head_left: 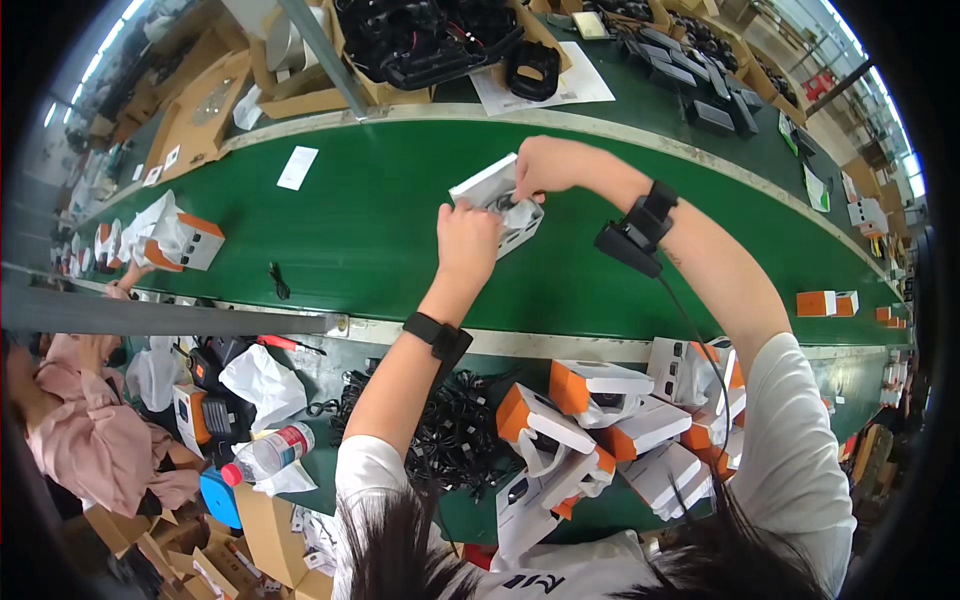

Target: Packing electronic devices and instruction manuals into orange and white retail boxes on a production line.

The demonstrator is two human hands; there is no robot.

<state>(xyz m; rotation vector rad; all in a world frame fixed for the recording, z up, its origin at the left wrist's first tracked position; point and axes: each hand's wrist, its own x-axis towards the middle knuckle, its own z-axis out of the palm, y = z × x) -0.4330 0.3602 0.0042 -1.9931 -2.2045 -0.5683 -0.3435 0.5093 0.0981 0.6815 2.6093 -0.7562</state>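
Observation:
Over the green conveyor belt (370,220), a small white carton (518,238) stands with its lid flap raised. My left hand (466,240) is closed on the carton's near left side, thumb by the rim. From the right, my right hand (550,165) reaches to the carton's opening with its fingers pinched together. Something greyish in white wrapping (512,208) shows in the opening; whether my right fingers hold it or something else is hidden. Black straps with small black units sit on both my wrists.
Below the belt lie a heap of black cables (440,425) and several orange-and-white boxes (600,390). A bottle (270,450) lies by a white bag. A co-worker in a pink sleeve (95,430) is at left, near an open box (190,240). A metal bar (170,318) crosses at left.

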